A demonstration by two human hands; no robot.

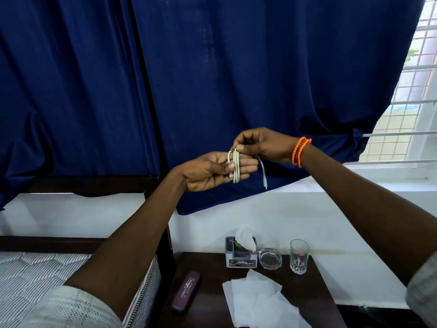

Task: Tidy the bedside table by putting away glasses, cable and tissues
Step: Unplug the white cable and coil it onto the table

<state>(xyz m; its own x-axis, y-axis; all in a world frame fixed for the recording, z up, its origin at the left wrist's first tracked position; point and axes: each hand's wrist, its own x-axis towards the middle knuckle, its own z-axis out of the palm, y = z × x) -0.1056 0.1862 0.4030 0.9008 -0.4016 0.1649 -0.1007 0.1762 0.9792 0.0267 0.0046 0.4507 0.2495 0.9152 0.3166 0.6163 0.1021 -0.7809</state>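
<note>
A white cable [235,165] is wound in several loops round the fingers of my left hand [212,170], held up in front of the blue curtain. My right hand [262,144], with orange bead bracelets at the wrist, pinches the cable at the top of the loops. The cable's free end with its plug [264,178] dangles below my right hand. Down on the dark bedside table [212,275] lie loose white tissues [257,301], a purple glasses case [185,291] and a tissue holder [241,253] with a tissue sticking out.
A glass ashtray [270,258] and an upright drinking glass [299,256] stand at the back of the table. A bed with a striped mattress [47,275] is on the left. A barred window [411,91] is at the right behind the blue curtain [212,67].
</note>
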